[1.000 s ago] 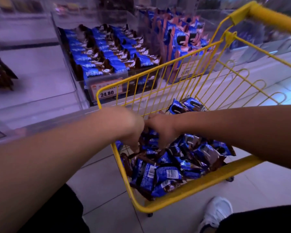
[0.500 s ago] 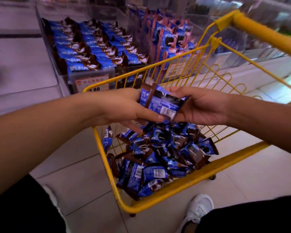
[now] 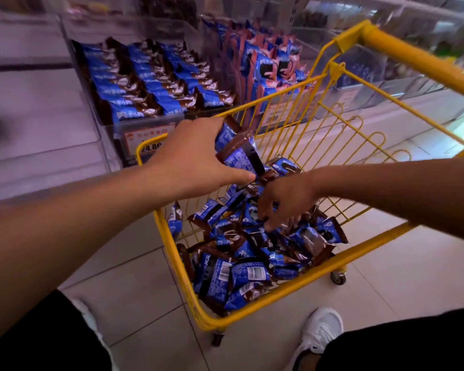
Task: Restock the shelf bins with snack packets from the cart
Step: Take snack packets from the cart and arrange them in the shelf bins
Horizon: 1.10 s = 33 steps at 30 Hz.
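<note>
Snack packets (image 3: 249, 253), blue and brown, lie heaped in the near half of the yellow cart (image 3: 255, 307), piled against its near rim. Starting at the left, I see a clear shelf bin (image 3: 110, 129) already lined with three tidy rows of the same blue packets (image 3: 156, 84), a price tag (image 3: 150, 141) stuck on its front wall. My left hand (image 3: 190, 159) hangs over the cart's far left corner, thumb and fingers wrapped round a small stack of packets (image 3: 236, 151) held upright above the pile. Just behind the cart's far rim a second bin (image 3: 281, 113) holds taller blue and pink packs (image 3: 268, 65) standing on end. Further right, my right hand (image 3: 284, 203) is down in the cart, fingers spread and curled into the heap; it is blurred, so I cannot tell whether it has hold of a packet. The cart's handle (image 3: 418, 58) runs across the upper right. A white shoe (image 3: 320, 330) rests on the tiled floor (image 3: 134, 285) by the cart's near right corner.
</note>
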Available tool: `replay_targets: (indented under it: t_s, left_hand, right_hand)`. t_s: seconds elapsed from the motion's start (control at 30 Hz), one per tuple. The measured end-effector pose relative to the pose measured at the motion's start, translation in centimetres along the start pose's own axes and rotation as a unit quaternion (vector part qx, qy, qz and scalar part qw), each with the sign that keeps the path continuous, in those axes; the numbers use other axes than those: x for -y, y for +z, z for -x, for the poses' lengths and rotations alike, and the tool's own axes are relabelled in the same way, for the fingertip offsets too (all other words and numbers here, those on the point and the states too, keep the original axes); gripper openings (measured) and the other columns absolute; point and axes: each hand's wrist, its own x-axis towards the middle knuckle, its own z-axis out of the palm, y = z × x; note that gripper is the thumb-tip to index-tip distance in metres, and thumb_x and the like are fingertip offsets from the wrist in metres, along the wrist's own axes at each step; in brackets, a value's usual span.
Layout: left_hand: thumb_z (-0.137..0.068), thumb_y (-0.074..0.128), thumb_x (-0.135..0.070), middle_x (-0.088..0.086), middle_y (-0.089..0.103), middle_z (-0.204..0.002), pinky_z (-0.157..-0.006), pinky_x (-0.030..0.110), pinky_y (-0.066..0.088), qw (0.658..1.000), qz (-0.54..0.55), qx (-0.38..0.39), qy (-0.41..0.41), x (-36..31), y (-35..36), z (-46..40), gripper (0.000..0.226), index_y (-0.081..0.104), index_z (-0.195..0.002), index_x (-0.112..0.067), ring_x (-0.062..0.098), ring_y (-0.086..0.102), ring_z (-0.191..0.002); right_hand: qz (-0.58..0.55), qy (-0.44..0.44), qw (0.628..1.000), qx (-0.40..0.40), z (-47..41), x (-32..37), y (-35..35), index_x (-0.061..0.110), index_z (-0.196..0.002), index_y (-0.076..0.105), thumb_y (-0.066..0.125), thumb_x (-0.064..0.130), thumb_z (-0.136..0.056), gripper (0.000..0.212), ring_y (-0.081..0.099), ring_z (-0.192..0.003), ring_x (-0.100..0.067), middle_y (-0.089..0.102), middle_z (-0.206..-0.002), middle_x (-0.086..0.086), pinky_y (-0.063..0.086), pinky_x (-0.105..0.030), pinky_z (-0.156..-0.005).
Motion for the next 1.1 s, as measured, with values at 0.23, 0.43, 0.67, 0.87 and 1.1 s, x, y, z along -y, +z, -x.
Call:
replay_targets:
  t_s: [0.23, 0.43, 0.67, 0.87, 1.1]
  left_hand:
    - [-0.063, 0.079, -0.066, -0.005, 0.068, -0.104, -0.082, 0.042, 0.055, 0.999, -0.039, -0.032, 0.0, 0.2, -1.1, -0.2, 0.074, 0.06, -0.12, -0.023, 0.017, 0.065, -0.091]
    - [-0.062, 0.087, -0.05, -0.018, 0.073, -0.077, -0.061, 0.028, 0.055, 0.987, 0.161, -0.01, -0.009, 1.1, -2.4, 0.0, 0.042, 0.067, -0.094, -0.032, 0.001, 0.07, -0.067]
    - [-0.061, 0.085, -0.032, -0.024, 0.071, -0.099, -0.077, 0.016, 0.056, 0.963, 0.25, -0.05, 0.086, 2.0, -2.6, 0.8, 0.052, 0.057, -0.104, -0.04, -0.004, 0.069, -0.093]
    - [-0.073, 0.081, -0.03, -0.02, 0.06, -0.119, -0.094, 0.028, 0.054, 0.952, 0.273, -0.071, 0.123, 1.5, -2.0, 1.5, 0.059, 0.048, -0.121, -0.031, 0.006, 0.064, -0.113]
    - [-0.066, 0.086, -0.003, 0.01, 0.068, -0.125, -0.1, 0.045, 0.051, 0.899, 0.437, -0.012, 0.026, 1.1, -1.5, 2.0, 0.087, 0.039, -0.139, -0.003, 0.025, 0.065, -0.115]
  right_hand:
    - [0.297, -0.009, 0.955, 0.023, -3.1, 4.0, 2.3, 0.0, -0.112, 0.065, 0.065, 0.049, -0.091, 0.054, 0.054, -0.081, -0.019, 0.055, -0.093, -0.005, 0.046, -0.02, -0.071]
    - [0.014, -0.096, 0.982, -0.164, 4.5, 1.0, -3.8, 0.006, -0.084, 0.059, 0.082, 0.02, -0.074, 0.029, 0.055, -0.07, -0.021, 0.06, -0.076, -0.006, 0.043, -0.038, -0.062]
    - [-0.62, -0.321, 0.677, -0.233, 10.2, 0.3, -2.5, 0.01, -0.107, 0.067, 0.084, 0.02, -0.064, 0.047, 0.07, -0.084, -0.022, 0.069, -0.095, -0.013, 0.058, -0.049, -0.073]
    - [-0.705, -0.348, 0.61, -0.095, 8.8, 4.6, -0.3, 0.006, -0.127, 0.064, 0.064, 0.022, -0.088, 0.042, 0.067, -0.11, -0.042, 0.065, -0.125, -0.025, 0.061, -0.047, -0.077]
    - [-0.822, -0.333, 0.451, -0.096, 8.5, 6.2, 0.4, -0.009, -0.122, 0.063, 0.062, 0.018, -0.087, 0.045, 0.07, -0.106, -0.035, 0.066, -0.123, -0.026, 0.061, -0.042, -0.081]
